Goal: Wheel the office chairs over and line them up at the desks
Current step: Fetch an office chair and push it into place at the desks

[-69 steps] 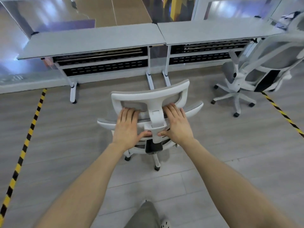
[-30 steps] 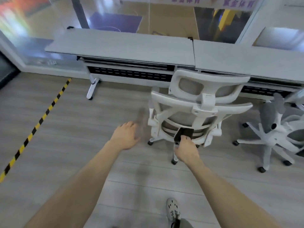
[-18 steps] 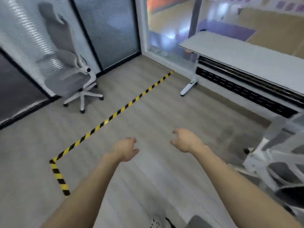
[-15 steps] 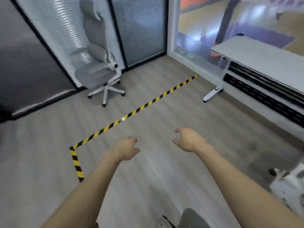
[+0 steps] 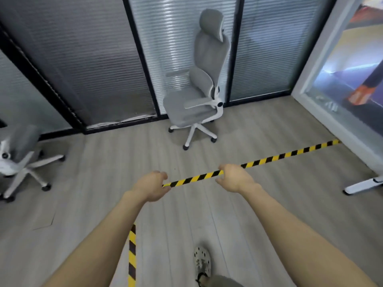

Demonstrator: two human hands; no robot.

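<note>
Well beyond left hand (image 5: 152, 186), right hand (image 5: 234, 178) — grey chair (image 5: 196, 96) | fingers (image 5: 163, 175) loosely curled

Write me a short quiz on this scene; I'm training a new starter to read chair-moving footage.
1. True or false: the left hand and the right hand each grip a chair.
2. The tall grey fabric office chair with the white wheeled base stands: A) beyond the yellow-and-black striped floor tape, by the glazed wall; B) on that tape; C) under a desk.
3. How many office chairs show?
Key: 1 false, both empty; 2 A; 3 two, the second grey chair cut off at left.
</note>
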